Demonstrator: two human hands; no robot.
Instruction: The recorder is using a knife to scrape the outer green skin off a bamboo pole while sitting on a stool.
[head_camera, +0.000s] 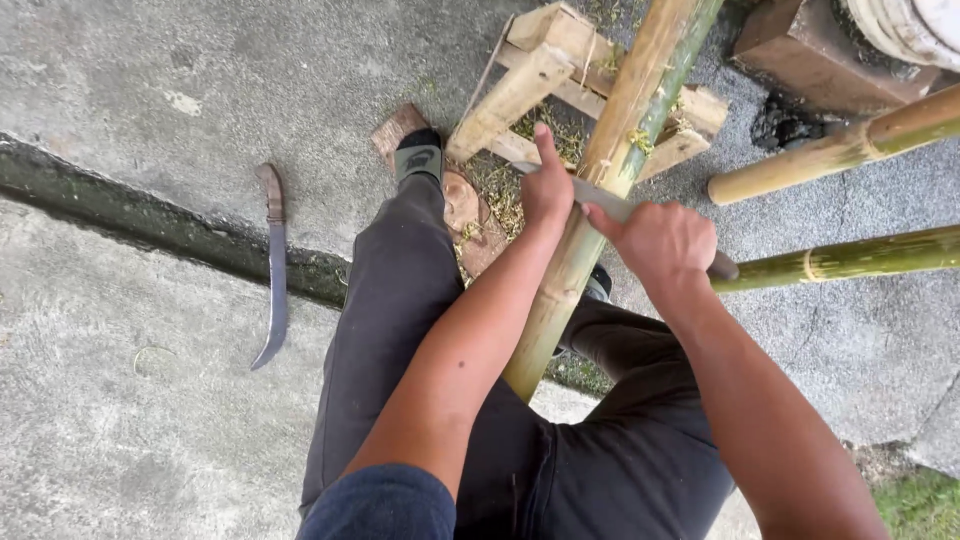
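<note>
While the pole (600, 190) leans between the person's knees, both hands work a knife (605, 205) laid across it. The pole's long axis runs from the lap, low in the view, up and away to the right, and its far part rests on a wooden trestle (545, 75) that props it at a slant; that slope probably keeps the worked face turned up toward the hands. The pole is yellow where it looks stripped and green along its right edge higher up.

The knife lies crosswise to the pole, its blade flat against the upper face. The right hand (665, 245) is closed round the handle just right of the pole. The left hand (547, 190), just left of the pole, presses on the blade's far end with its fingers curled and one finger standing straight up. A grip on each side of the pole seems to steady the blade for scraping along the stem.

Two more bamboo poles (850, 200) lie right of the pole. Well to its left, a curved sickle (275, 265) lies on the concrete (130, 400) beside a dark crack.
</note>
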